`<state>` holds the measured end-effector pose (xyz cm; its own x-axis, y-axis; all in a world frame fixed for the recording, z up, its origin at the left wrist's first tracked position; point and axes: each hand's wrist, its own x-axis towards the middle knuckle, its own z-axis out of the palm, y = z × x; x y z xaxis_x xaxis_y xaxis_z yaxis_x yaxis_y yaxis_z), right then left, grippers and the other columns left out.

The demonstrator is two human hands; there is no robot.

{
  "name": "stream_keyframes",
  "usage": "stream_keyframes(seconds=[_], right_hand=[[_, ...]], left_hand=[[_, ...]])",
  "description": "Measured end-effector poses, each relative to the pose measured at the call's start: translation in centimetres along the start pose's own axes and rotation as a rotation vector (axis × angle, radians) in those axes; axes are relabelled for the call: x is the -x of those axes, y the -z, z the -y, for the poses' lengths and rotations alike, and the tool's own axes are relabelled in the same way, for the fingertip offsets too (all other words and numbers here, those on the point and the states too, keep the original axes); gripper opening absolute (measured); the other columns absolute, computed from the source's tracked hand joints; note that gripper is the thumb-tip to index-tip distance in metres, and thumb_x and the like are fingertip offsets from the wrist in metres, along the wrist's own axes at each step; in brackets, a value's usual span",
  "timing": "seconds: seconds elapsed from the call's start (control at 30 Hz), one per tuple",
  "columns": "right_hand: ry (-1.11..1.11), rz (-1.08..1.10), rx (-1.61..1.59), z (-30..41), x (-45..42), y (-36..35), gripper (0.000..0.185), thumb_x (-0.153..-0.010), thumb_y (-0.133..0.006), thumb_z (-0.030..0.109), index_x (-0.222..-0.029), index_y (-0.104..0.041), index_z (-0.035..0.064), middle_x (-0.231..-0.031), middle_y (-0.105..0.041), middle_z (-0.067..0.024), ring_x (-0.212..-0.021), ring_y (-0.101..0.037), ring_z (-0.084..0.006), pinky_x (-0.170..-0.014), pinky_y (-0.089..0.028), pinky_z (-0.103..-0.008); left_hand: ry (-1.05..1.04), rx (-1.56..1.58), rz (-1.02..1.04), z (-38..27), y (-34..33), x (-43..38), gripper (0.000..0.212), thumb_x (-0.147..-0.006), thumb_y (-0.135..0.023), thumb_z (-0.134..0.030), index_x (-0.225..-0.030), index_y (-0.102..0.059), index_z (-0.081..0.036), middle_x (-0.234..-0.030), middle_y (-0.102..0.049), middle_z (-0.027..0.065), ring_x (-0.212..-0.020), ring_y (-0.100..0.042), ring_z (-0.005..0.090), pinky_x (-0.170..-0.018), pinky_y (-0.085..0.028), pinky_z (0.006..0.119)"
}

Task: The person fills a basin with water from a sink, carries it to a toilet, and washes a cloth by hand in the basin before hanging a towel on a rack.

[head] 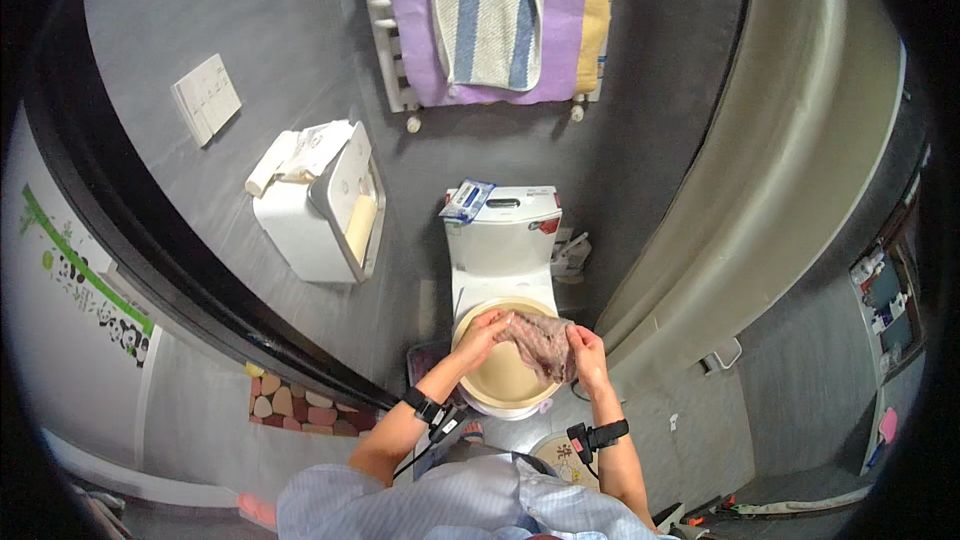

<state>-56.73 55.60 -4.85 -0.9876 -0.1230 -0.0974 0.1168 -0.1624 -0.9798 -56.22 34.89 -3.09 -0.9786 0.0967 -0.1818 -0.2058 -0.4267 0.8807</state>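
Between my two hands a wet-looking pinkish-brown cloth (541,341) is stretched out, its lower part hanging in folds. My left hand (481,339) pinches its left edge, and my right hand (587,354) grips the right edge. Below the cloth is a round cream basin (499,382), which rests over the seat area of a white toilet (501,247). Part of the basin's inside is hidden by the cloth and my hands.
A blue-and-white packet (469,199) lies on the toilet tank. On the left wall hangs a white tissue dispenser (292,240). A beige curtain (697,202) hangs close on the right. Towels drape over a white rack (386,37) ahead. A round mat (559,456) lies near my feet.
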Motion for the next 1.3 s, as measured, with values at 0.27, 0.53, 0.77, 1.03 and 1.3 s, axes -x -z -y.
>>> stream_keyframes(seconds=[0.27, 0.53, 0.77, 1.03, 1.3], right_hand=[[0.042, 0.028, 0.216, -3.6, 1.0, -1.9, 0.023, -0.087, -0.048, 0.020, -0.089, -0.058, -0.0009, -0.080, -0.060, -0.0023, -0.072, -0.054, -0.0090, -0.069, -0.043, -0.0224], [-0.326, 0.197, -0.677, -2.6, 2.5, -4.9, 0.035, -0.092, -0.031, 0.029, -0.110, -0.046, 0.0039, -0.106, -0.052, -0.0089, -0.100, -0.050, -0.0188, -0.087, -0.041, -0.0322], [-0.571, -0.047, -0.929, -3.4, 3.9, -5.1, 0.026, -0.089, -0.036, 0.024, -0.070, -0.050, 0.0149, -0.050, -0.047, 0.0086, -0.036, -0.041, -0.0043, -0.029, -0.032, -0.0178], [-0.514, -0.213, -0.928, -14.4, 4.7, -1.7, 0.034, -0.091, -0.026, 0.026, -0.099, -0.048, 0.0011, -0.087, -0.059, -0.0133, -0.075, -0.060, -0.0250, -0.066, -0.051, -0.0383], [-0.551, -0.375, -0.978, -16.0, 7.6, 2.9, 0.026, -0.088, -0.034, 0.022, -0.094, -0.045, -0.0011, -0.080, -0.056, -0.0130, -0.065, -0.059, -0.0239, -0.056, -0.054, -0.0403]], left_hand=[[-0.410, -0.657, -0.299, 1.9, 0.2, -2.8, 0.020, -0.087, -0.046, -0.019, -0.079, -0.053, -0.002, -0.054, -0.048, 0.0006, -0.044, -0.044, 0.0098, -0.043, -0.037, 0.025], [-0.510, -0.970, 0.066, 2.0, -6.3, 1.7, 0.026, -0.084, -0.050, -0.023, -0.092, -0.056, 0.002, -0.084, -0.059, 0.0147, -0.077, -0.057, 0.0261, -0.068, -0.044, 0.033], [0.214, 0.030, 0.087, 6.0, -3.4, 3.0, 0.023, -0.089, -0.043, -0.026, -0.098, -0.051, -0.006, -0.083, -0.055, 0.0026, -0.070, -0.053, 0.0106, -0.058, -0.044, 0.023], [0.334, -0.243, 0.103, 10.3, 0.4, 4.5, 0.031, -0.090, -0.042, -0.030, -0.104, -0.052, -0.004, -0.089, -0.058, 0.0044, -0.078, -0.057, 0.0129, -0.067, -0.046, 0.025], [0.531, -0.444, -0.315, 14.0, 11.9, -0.3, 0.036, -0.082, -0.053, -0.030, -0.101, -0.052, 0.001, -0.092, -0.058, 0.0105, -0.082, -0.057, 0.0194, -0.071, -0.046, 0.029]])
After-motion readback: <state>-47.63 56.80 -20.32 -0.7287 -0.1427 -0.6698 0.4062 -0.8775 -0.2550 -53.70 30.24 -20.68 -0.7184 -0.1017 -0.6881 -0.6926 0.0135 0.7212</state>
